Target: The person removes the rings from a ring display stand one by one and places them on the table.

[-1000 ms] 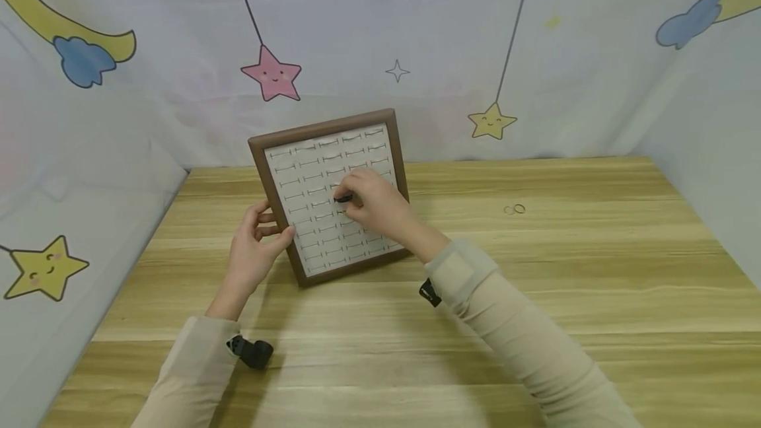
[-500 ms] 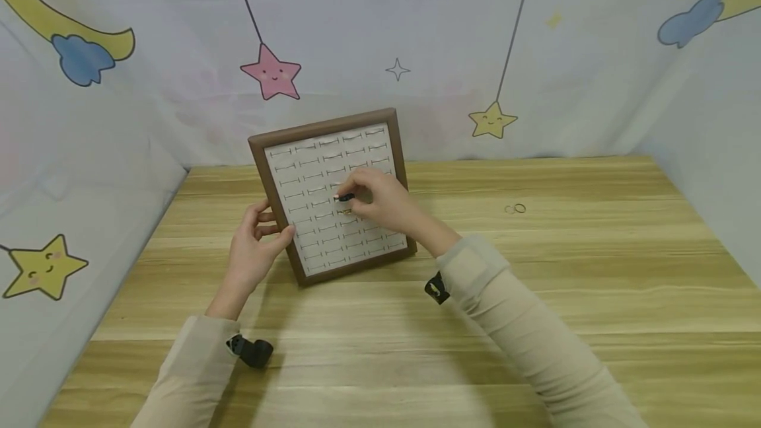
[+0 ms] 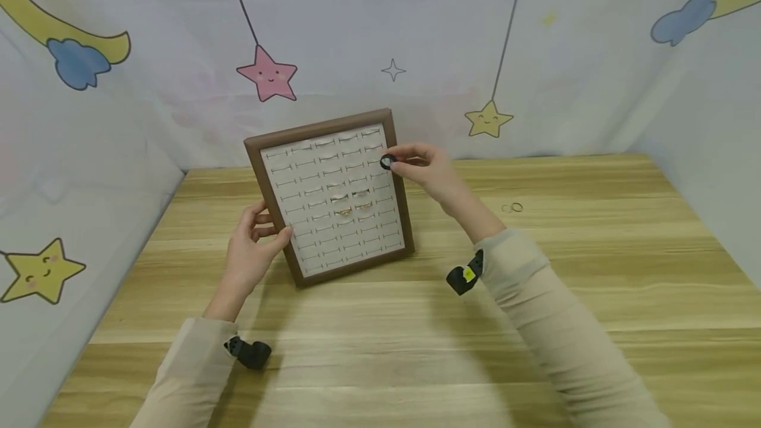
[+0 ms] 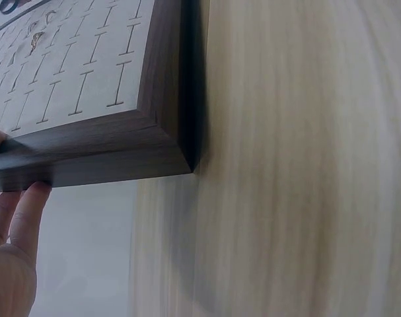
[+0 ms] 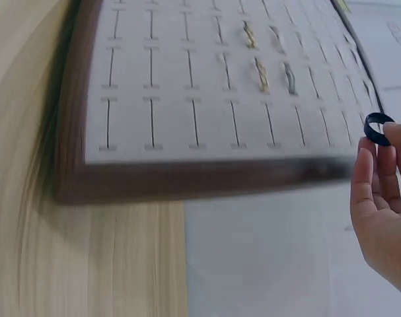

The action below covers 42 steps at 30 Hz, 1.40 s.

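A ring display board [image 3: 321, 129] with a brown wooden frame and white slotted face stands tilted on the table. My left hand [image 3: 252, 251] grips its left edge, thumb at the front and fingers on the side and behind. Between thumb and fingers, my right hand [image 3: 438, 180] pinches a black ring [image 5: 376, 137] near the frame's upper right edge. In the head view the ring overlaps that edge; whether it touches cannot be told. Several rings sit in the middle slots, among them a gold ring [image 3: 343, 212] and a silver-looking ring [image 5: 291, 79].
Two thin rings [image 3: 517, 207] lie side by side on the wood-grain table [image 3: 594, 269], right of the board. Behind stands a pale cloth backdrop [image 3: 357, 32] printed with stars and moons. Each wrist wears a small black camera [image 3: 252, 353].
My right hand has drawn the black ring from the middle of the board up and right to its edge. Rings it covered now show. My left hand keeps its hold.
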Available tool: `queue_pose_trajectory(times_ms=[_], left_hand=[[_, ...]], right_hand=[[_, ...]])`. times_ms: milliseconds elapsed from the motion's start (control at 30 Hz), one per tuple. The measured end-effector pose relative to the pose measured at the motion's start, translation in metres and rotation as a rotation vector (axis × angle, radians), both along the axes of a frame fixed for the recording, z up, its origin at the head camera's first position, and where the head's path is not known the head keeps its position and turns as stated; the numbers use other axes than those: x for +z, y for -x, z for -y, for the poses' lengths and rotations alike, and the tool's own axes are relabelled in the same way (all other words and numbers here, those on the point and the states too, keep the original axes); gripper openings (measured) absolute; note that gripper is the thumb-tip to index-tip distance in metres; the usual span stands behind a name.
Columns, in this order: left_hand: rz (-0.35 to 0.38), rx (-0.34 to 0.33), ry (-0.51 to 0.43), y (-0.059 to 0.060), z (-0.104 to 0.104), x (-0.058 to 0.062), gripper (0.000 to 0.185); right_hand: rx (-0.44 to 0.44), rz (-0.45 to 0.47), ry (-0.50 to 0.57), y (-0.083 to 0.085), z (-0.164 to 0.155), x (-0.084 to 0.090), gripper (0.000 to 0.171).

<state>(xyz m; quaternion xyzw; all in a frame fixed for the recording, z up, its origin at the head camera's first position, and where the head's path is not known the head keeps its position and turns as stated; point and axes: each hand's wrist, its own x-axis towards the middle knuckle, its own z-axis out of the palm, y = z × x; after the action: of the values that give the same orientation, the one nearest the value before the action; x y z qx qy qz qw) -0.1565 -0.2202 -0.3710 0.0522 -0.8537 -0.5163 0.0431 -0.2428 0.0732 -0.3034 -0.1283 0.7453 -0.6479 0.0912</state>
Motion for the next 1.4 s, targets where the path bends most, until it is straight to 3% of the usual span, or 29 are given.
queue_pose_trajectory(times_ms=[200, 767, 1233, 1400], left_hand=[[0.009, -0.004, 0.000, -0.001, 0.000, 0.000, 0.065], [0.018, -0.014, -0.001, 0.000, 0.000, 0.000, 0.067], [0.015, 0.004, -0.007, 0.000, 0.000, 0.000, 0.065], [0.021, -0.003, -0.007, -0.001, 0.000, 0.000, 0.067]], right_hand=[[-0.120, 0.048, -0.010, 0.006, -0.034, -0.002, 0.038], [-0.342, 0.225, -0.037, 0.009, -0.135, -0.043, 0.049], [-0.453, 0.269, -0.226, -0.001, -0.177, -0.066, 0.045], [-0.489, 0.290, -0.184, -0.004, -0.187, -0.074, 0.045]])
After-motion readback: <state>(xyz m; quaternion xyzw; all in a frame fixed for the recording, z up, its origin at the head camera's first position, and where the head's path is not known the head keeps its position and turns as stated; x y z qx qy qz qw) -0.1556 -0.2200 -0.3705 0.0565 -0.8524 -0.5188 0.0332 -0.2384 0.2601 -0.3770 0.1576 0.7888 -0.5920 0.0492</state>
